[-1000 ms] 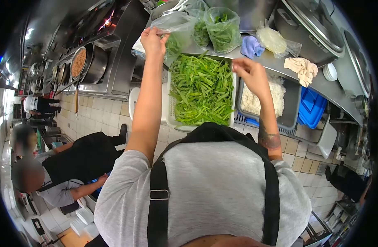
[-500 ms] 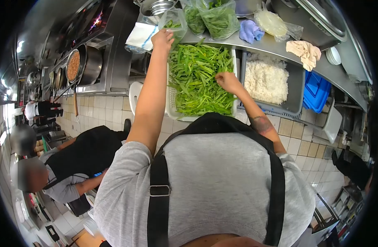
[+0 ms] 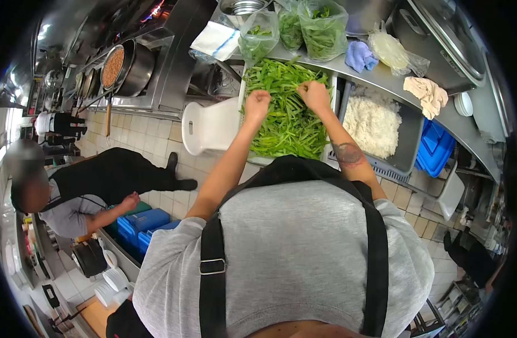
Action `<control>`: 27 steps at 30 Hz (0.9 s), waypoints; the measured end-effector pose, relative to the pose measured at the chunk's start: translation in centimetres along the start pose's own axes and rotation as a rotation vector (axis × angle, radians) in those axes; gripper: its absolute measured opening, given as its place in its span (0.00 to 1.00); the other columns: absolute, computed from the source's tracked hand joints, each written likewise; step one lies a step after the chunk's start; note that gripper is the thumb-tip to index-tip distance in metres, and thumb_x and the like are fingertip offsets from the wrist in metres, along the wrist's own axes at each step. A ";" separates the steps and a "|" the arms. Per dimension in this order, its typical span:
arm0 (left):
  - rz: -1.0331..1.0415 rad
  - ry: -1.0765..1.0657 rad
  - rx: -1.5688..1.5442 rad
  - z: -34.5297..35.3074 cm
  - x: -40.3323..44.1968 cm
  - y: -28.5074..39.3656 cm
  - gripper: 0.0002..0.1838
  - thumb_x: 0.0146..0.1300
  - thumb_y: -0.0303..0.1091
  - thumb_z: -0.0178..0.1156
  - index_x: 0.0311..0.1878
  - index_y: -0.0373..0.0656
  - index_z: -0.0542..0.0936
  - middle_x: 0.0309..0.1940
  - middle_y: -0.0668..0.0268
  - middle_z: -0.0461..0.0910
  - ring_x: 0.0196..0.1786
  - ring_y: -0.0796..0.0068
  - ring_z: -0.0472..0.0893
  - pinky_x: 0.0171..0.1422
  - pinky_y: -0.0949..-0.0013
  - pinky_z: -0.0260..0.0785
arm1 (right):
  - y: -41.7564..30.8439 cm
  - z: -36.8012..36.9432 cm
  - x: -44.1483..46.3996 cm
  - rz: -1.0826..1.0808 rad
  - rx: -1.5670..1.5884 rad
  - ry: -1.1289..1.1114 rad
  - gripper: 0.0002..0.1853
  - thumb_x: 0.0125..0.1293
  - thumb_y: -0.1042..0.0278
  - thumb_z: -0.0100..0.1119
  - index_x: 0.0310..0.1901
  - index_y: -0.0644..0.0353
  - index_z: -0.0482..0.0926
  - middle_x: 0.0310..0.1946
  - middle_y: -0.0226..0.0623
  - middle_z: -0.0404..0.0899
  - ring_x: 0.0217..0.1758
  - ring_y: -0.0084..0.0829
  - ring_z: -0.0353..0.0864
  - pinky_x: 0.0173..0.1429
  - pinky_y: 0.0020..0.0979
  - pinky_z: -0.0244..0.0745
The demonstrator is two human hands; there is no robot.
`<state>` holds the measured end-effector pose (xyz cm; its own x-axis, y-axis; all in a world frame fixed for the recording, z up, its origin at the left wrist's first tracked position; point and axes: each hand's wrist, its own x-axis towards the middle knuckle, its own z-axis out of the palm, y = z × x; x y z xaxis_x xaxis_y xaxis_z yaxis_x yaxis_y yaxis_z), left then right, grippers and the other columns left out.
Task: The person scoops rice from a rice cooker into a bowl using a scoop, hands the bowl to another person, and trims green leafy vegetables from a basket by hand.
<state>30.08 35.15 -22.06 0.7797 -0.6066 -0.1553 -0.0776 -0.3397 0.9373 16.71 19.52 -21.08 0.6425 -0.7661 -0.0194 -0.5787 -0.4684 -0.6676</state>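
Reaching over cut greens (image 3: 289, 132), upper centre of frame, heap longer up-down than across. Left hand (image 3: 257, 106) at heap's left edge, right hand (image 3: 315, 97) over upper right part; neither clearly nearer heap's middle. Fingers of both bent inward; cannot tell whether closed or gripping leaves. Greens fill white crate (image 3: 333, 84). Just right, grey tub (image 3: 409, 143) holding white rice-like food (image 3: 371, 124). Above crate, clear bags (image 3: 324, 34) with green leaves.
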 end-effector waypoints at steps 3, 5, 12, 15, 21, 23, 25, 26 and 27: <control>-0.045 -0.137 -0.019 1.9 -2.1 -1.5 0.11 0.56 0.33 0.60 0.39 0.37 0.78 0.29 0.65 0.80 0.32 0.77 0.77 0.41 0.73 0.68 | -0.6 -2.2 1.2 -0.041 0.139 0.071 0.12 0.53 0.57 0.63 0.32 0.57 0.84 0.27 0.47 0.80 0.32 0.47 0.81 0.39 0.40 0.75; -0.069 -0.245 -0.011 2.8 -2.8 -1.5 0.11 0.56 0.33 0.60 0.40 0.37 0.78 0.30 0.64 0.80 0.33 0.77 0.77 0.41 0.73 0.68 | -1.7 -4.0 1.3 -0.083 0.168 0.140 0.12 0.55 0.59 0.62 0.33 0.58 0.84 0.23 0.44 0.80 0.27 0.41 0.81 0.34 0.35 0.73; -0.305 -0.498 -0.524 4.5 -4.8 3.7 0.22 0.63 0.44 0.57 0.54 0.40 0.72 0.47 0.61 0.76 0.47 0.72 0.75 0.51 0.64 0.66 | -3.0 -6.8 -1.3 -0.018 0.408 0.207 0.13 0.58 0.61 0.62 0.37 0.63 0.83 0.19 0.36 0.79 0.21 0.22 0.77 0.29 0.25 0.71; -0.312 -0.536 -0.830 5.1 -5.2 5.4 0.26 0.66 0.45 0.54 0.61 0.40 0.64 0.55 0.61 0.71 0.56 0.70 0.71 0.57 0.57 0.62 | -2.4 -5.9 -4.0 0.142 0.766 0.161 0.12 0.62 0.64 0.60 0.38 0.65 0.81 0.21 0.33 0.79 0.22 0.19 0.76 0.28 0.21 0.70; -0.211 -0.609 -0.690 5.5 -5.1 6.7 0.16 0.65 0.33 0.55 0.52 0.36 0.68 0.47 0.60 0.76 0.45 0.73 0.76 0.49 0.67 0.68 | -1.9 -3.4 -9.1 0.286 1.203 -0.084 0.07 0.64 0.68 0.56 0.38 0.63 0.78 0.27 0.31 0.78 0.26 0.17 0.74 0.30 0.17 0.68; -0.177 -0.528 -0.741 5.6 -6.2 7.4 0.11 0.65 0.28 0.53 0.47 0.34 0.71 0.45 0.57 0.78 0.44 0.72 0.78 0.48 0.71 0.69 | -1.9 -3.0 -9.5 0.139 1.101 -0.095 0.08 0.64 0.68 0.57 0.40 0.64 0.78 0.29 0.30 0.79 0.28 0.16 0.74 0.31 0.17 0.67; -0.077 -0.474 -0.836 5.6 -6.8 8.0 0.11 0.65 0.28 0.51 0.48 0.33 0.73 0.47 0.56 0.78 0.46 0.71 0.78 0.50 0.70 0.70 | -1.9 -3.1 -9.6 0.049 1.039 -0.101 0.10 0.63 0.68 0.57 0.42 0.64 0.78 0.31 0.29 0.79 0.30 0.16 0.74 0.32 0.17 0.66; -0.151 -0.494 -0.827 4.7 -7.0 8.2 0.11 0.65 0.27 0.49 0.48 0.35 0.74 0.49 0.57 0.77 0.49 0.70 0.78 0.53 0.67 0.69 | -1.8 -3.4 -9.5 0.030 1.029 -0.103 0.11 0.63 0.68 0.58 0.43 0.65 0.78 0.32 0.29 0.79 0.31 0.16 0.73 0.33 0.18 0.66; -0.157 -0.513 -0.823 4.3 -6.9 8.2 0.11 0.66 0.28 0.49 0.49 0.36 0.73 0.50 0.57 0.77 0.49 0.70 0.77 0.54 0.65 0.69 | -2.1 -3.9 -9.5 0.013 1.018 -0.107 0.12 0.63 0.68 0.58 0.45 0.65 0.78 0.32 0.29 0.79 0.31 0.15 0.73 0.33 0.18 0.66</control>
<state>21.37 33.47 -14.63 0.3645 -0.9020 -0.2315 0.6129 0.0452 0.7889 9.88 26.03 -16.57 0.7095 -0.7018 -0.0637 0.0838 0.1738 -0.9812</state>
